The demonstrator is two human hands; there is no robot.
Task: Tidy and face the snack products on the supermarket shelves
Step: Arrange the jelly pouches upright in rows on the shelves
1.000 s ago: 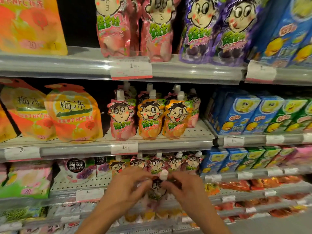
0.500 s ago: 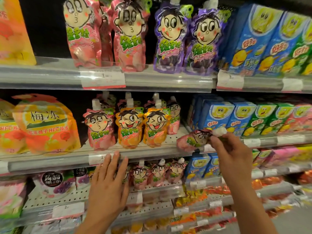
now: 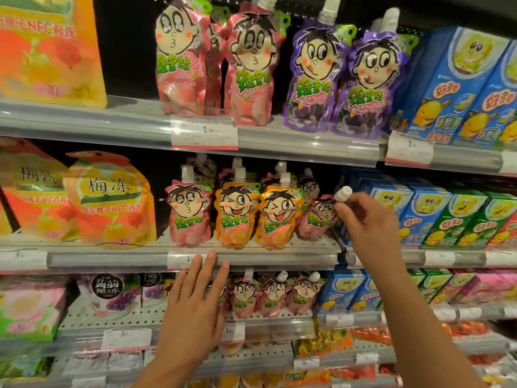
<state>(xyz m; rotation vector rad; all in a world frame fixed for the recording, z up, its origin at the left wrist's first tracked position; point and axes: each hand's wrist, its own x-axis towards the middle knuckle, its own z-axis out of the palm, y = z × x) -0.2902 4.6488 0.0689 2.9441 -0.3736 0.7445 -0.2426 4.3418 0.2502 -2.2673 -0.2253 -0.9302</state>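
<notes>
My right hand (image 3: 366, 222) pinches the white-capped neck of a small pink cartoon-face jelly pouch (image 3: 317, 218). The pouch stands tilted at the right end of the middle-shelf pouch row, beside two orange pouches (image 3: 256, 219) and a pink pouch (image 3: 188, 214). My left hand (image 3: 193, 306) is flat with straight fingers; its fingertips reach the middle shelf's front rail (image 3: 117, 260). Behind that hand, on the shelf below, stands a row of small pink pouches (image 3: 275, 296).
Top shelf holds large pink pouches (image 3: 215, 63) and purple pouches (image 3: 344, 79). Blue and green cartons (image 3: 436, 214) sit right of the pouch row, with orange jelly bags (image 3: 109, 200) on its left. Price tags line the rails. Lower shelves hold more packets.
My right hand has carried the pink pouch from the lower shelf up and stood it at the right end of the middle row. My left hand let go and rose to the rail.
</notes>
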